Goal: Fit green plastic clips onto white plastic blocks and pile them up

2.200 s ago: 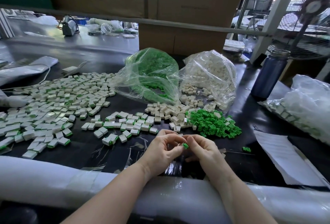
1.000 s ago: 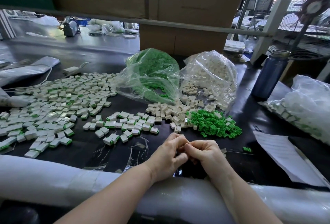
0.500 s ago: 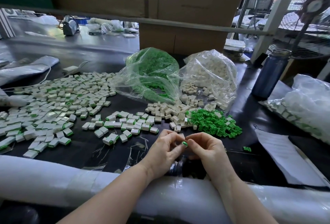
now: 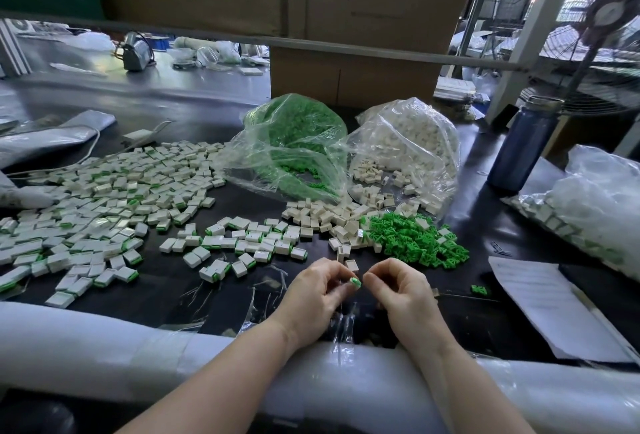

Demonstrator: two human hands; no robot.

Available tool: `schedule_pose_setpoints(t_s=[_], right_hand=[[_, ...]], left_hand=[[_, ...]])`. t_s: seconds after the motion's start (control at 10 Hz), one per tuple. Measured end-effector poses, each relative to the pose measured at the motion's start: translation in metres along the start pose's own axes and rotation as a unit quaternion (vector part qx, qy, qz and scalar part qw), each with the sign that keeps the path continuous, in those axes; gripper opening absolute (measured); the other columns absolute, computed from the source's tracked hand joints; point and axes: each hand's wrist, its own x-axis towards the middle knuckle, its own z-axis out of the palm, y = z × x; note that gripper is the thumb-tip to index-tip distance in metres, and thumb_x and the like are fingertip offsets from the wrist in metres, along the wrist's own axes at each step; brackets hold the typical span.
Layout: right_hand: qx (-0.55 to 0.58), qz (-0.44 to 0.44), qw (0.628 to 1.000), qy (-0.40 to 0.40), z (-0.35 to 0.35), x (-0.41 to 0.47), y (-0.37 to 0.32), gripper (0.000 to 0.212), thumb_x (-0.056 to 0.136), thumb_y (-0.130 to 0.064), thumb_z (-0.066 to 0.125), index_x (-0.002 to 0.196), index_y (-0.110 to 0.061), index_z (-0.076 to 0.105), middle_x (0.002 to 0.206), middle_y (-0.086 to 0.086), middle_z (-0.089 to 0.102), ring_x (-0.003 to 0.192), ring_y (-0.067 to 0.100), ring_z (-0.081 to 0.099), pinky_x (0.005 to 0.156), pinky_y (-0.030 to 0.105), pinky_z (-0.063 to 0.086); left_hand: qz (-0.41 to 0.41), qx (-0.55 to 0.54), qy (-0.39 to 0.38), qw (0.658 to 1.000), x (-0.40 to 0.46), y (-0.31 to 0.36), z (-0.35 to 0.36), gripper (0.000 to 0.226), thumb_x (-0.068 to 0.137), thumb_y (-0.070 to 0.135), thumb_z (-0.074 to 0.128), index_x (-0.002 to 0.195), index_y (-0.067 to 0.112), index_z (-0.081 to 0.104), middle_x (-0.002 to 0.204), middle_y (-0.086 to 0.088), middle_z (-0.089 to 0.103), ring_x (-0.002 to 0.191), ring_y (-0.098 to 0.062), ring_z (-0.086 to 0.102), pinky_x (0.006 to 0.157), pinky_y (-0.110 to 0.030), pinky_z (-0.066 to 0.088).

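Observation:
My left hand (image 4: 317,290) and my right hand (image 4: 398,288) meet at the table's near edge, fingers curled. Between their fingertips shows a small white block with a green clip (image 4: 355,282) on it; the left fingers pinch it and the right fingertips sit just beside it. A heap of loose green clips (image 4: 419,239) lies beyond the right hand. Bare white blocks (image 4: 329,214) lie left of that heap. Finished blocks with green clips (image 4: 104,205) spread over the left half of the table.
Two clear bags stand at the back, one of green clips (image 4: 294,143), one of white blocks (image 4: 408,143). A blue bottle (image 4: 523,146) stands at right, with another bag (image 4: 588,201) and a paper sheet (image 4: 550,302). One stray clip (image 4: 479,290) lies by the paper. White foam padding (image 4: 104,347) covers the near edge.
The hands pressed tightly together a second ago, then parted slightly, showing the green clip at the fingertips. Now the right fingertips have drawn a little away from the piece.

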Motion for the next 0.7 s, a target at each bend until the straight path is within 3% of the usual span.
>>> schedule_pose_setpoints(t_s=[0.1,0.3,0.4,0.6,0.7], right_hand=[[-0.006,0.003,0.999,0.035,-0.001,0.001,0.002,0.01,0.084,-0.01,0.066,0.074,-0.012,0.065,0.065,-0.001,0.064,0.061,0.006,0.055,0.063,0.027,0.048],[-0.041,0.023,0.995,0.087,-0.002,0.002,0.009,0.012,0.082,-0.009,0.068,0.071,-0.014,0.066,0.067,-0.001,0.065,0.065,0.011,0.058,0.061,0.014,0.045],[-0.043,0.024,0.991,0.126,-0.004,0.003,0.012,0.012,0.082,-0.006,0.067,0.073,-0.014,0.065,0.068,-0.003,0.065,0.066,0.008,0.057,0.058,0.009,0.041],[-0.035,0.049,0.983,0.174,-0.007,0.006,0.018,0.012,0.084,-0.008,0.065,0.078,-0.018,0.063,0.076,-0.003,0.063,0.074,0.011,0.058,0.067,0.024,0.043],[0.045,0.082,0.969,0.228,-0.01,0.007,0.018,0.02,0.084,-0.005,0.064,0.075,-0.022,0.06,0.075,-0.004,0.062,0.07,0.008,0.056,0.063,0.018,0.04]], left_hand=[[-0.02,-0.013,0.035,0.999,0.0,-0.003,-0.001,0.009,0.088,0.016,0.061,0.094,0.021,0.065,0.09,0.004,0.065,0.084,-0.009,0.061,0.078,-0.018,0.051],[-0.094,-0.045,0.239,0.965,0.004,-0.015,-0.007,0.018,0.088,0.005,0.059,0.101,0.014,0.066,0.082,0.005,0.065,0.07,-0.008,0.063,0.07,-0.02,0.054],[-0.121,-0.029,0.302,0.945,0.007,-0.021,-0.013,0.026,0.088,0.001,0.057,0.11,0.011,0.065,0.107,-0.009,0.062,0.086,-0.015,0.06,0.085,-0.021,0.047],[-0.154,-0.016,0.251,0.955,0.007,-0.024,-0.013,0.043,0.094,0.009,0.05,0.136,0.011,0.045,0.15,-0.004,0.027,0.128,-0.025,0.043,0.109,-0.031,0.034],[-0.166,-0.01,0.26,0.951,0.006,-0.02,-0.012,0.04,0.094,0.01,0.05,0.134,0.01,0.048,0.152,0.0,0.021,0.13,-0.023,0.04,0.109,-0.027,0.03]])
